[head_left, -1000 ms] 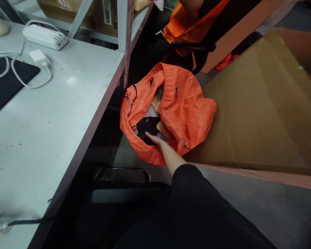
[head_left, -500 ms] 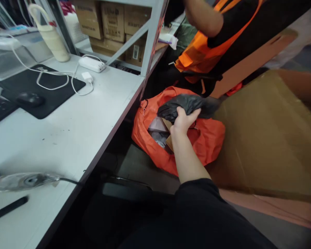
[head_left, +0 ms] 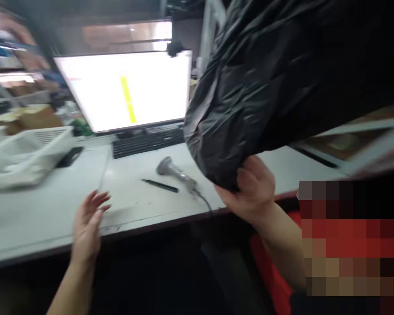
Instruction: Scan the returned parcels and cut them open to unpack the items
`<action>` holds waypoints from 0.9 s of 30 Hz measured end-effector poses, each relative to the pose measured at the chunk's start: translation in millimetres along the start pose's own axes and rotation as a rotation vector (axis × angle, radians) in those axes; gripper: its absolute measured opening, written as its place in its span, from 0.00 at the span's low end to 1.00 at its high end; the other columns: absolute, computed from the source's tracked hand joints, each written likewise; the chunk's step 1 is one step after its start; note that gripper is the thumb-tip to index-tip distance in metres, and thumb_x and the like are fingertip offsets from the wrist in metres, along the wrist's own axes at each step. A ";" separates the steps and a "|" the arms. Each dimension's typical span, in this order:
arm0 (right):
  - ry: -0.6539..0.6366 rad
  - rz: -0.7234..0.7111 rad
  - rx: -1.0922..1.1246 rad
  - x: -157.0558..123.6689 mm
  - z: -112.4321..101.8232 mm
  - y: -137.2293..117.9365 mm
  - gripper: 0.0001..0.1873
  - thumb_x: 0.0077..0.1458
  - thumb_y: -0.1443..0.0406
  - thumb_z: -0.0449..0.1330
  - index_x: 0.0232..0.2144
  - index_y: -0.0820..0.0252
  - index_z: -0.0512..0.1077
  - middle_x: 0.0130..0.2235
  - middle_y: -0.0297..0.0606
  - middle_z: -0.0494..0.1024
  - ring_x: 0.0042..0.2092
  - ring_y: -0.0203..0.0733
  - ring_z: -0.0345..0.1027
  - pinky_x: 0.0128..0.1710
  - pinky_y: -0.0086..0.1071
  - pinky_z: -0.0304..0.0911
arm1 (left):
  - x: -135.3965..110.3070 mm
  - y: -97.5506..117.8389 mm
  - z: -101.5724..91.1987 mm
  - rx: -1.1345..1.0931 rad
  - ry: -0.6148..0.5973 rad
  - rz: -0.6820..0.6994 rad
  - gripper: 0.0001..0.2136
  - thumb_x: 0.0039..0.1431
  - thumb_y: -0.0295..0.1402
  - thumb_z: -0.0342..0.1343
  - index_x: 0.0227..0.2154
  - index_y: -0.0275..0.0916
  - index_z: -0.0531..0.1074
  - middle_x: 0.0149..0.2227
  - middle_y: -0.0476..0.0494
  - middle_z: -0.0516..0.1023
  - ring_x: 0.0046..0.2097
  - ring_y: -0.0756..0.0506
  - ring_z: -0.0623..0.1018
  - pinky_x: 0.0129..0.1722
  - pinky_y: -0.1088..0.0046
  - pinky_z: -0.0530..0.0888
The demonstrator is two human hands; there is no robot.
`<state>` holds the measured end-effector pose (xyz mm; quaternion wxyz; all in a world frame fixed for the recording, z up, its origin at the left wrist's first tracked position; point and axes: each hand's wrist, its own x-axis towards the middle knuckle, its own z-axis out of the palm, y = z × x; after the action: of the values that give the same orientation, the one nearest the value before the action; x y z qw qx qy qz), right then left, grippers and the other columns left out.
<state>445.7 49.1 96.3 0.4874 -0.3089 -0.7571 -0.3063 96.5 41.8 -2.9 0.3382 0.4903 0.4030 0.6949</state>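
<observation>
My right hand [head_left: 254,188] is closed on the lower end of a black plastic bag [head_left: 246,100]. Creased and bulky, the bag is held up over the desk, close to the camera, and hides much of the right side; what is inside it does not show. My left hand [head_left: 88,225] holds nothing, fingers apart, at the front edge of the white desk [head_left: 131,188]. Between the two hands lie a handheld scanner [head_left: 175,171] with a cable and a thin black pen-like stick [head_left: 160,186].
A lit monitor [head_left: 151,92] stands behind a black keyboard [head_left: 144,142]. On the left are a white plastic basket [head_left: 36,162] and a dark flat object [head_left: 70,156] beside it. Something red [head_left: 265,267] shows below the desk at right.
The view has swung left from the orange-red sack on the floor to the desk and monitor. My right hand has lifted the black bag out over the desk. My left hand has come into view.
</observation>
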 end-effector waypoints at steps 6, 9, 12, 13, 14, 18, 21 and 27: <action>-0.146 0.119 0.675 32.9 87.5 -105.1 0.20 0.58 0.68 0.58 0.53 0.57 0.64 0.39 0.39 0.73 0.38 0.43 0.68 0.36 0.34 0.68 | 16.4 14.3 -32.9 -0.239 -0.084 -0.092 0.44 0.48 0.60 0.63 0.65 0.57 0.54 0.70 0.43 0.52 0.69 0.34 0.54 0.59 0.53 0.68; -0.328 -0.146 0.503 24.2 105.0 -128.9 0.16 0.60 0.73 0.55 0.49 0.54 0.71 0.37 0.39 0.73 0.38 0.43 0.66 0.39 0.35 0.65 | 15.3 16.8 -34.2 -0.343 -0.045 -0.193 0.38 0.52 0.62 0.58 0.63 0.54 0.60 0.67 0.44 0.60 0.67 0.34 0.59 0.60 0.52 0.68; -0.419 -0.374 0.274 13.7 108.6 -137.8 0.19 0.61 0.74 0.55 0.50 0.52 0.74 0.38 0.40 0.75 0.42 0.46 0.66 0.43 0.39 0.63 | 9.3 18.2 -41.6 -0.455 0.066 -0.284 0.33 0.53 0.62 0.56 0.55 0.44 0.70 0.59 0.41 0.71 0.64 0.33 0.65 0.61 0.52 0.67; -0.457 -0.404 0.254 9.8 108.8 -139.5 0.18 0.61 0.73 0.56 0.51 0.53 0.74 0.42 0.42 0.76 0.46 0.48 0.66 0.46 0.41 0.62 | 8.2 18.4 -46.8 -0.500 0.107 -0.294 0.32 0.53 0.62 0.55 0.52 0.42 0.72 0.57 0.40 0.73 0.62 0.33 0.67 0.61 0.52 0.67; -0.505 -0.418 0.254 5.4 109.1 -140.9 0.19 0.61 0.72 0.57 0.52 0.53 0.74 0.47 0.43 0.76 0.51 0.50 0.65 0.50 0.43 0.61 | 8.0 18.5 -53.6 -0.538 0.154 -0.292 0.32 0.54 0.62 0.53 0.51 0.41 0.72 0.55 0.38 0.74 0.61 0.33 0.68 0.60 0.51 0.67; -0.758 -0.392 0.316 -17.2 110.9 -143.1 0.25 0.60 0.68 0.60 0.59 0.52 0.69 0.62 0.46 0.66 0.64 0.59 0.54 0.61 0.58 0.51 | 10.7 21.4 -92.8 -0.546 0.396 -0.203 0.31 0.55 0.62 0.49 0.51 0.44 0.68 0.56 0.36 0.70 0.60 0.35 0.70 0.56 0.49 0.70; -0.849 -0.332 0.358 -33.1 110.5 -144.2 0.27 0.60 0.62 0.61 0.61 0.51 0.66 0.65 0.47 0.63 0.66 0.60 0.52 0.61 0.61 0.50 | 8.0 34.0 -117.5 -0.284 0.600 0.041 0.26 0.55 0.54 0.53 0.53 0.49 0.64 0.61 0.41 0.64 0.63 0.39 0.66 0.58 0.53 0.68; -0.765 -0.347 0.311 -46.2 108.7 -160.7 0.17 0.61 0.69 0.58 0.52 0.53 0.74 0.55 0.48 0.72 0.52 0.53 0.65 0.52 0.48 0.60 | -9.0 82.8 -106.2 0.506 0.258 0.356 0.31 0.53 0.49 0.63 0.58 0.47 0.65 0.64 0.41 0.62 0.67 0.35 0.59 0.66 0.52 0.59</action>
<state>278.3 24.5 -9.4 0.1546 -0.1914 -0.9605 -0.1298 -8.3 -27.2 46.7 0.0251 0.5296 0.5103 0.6772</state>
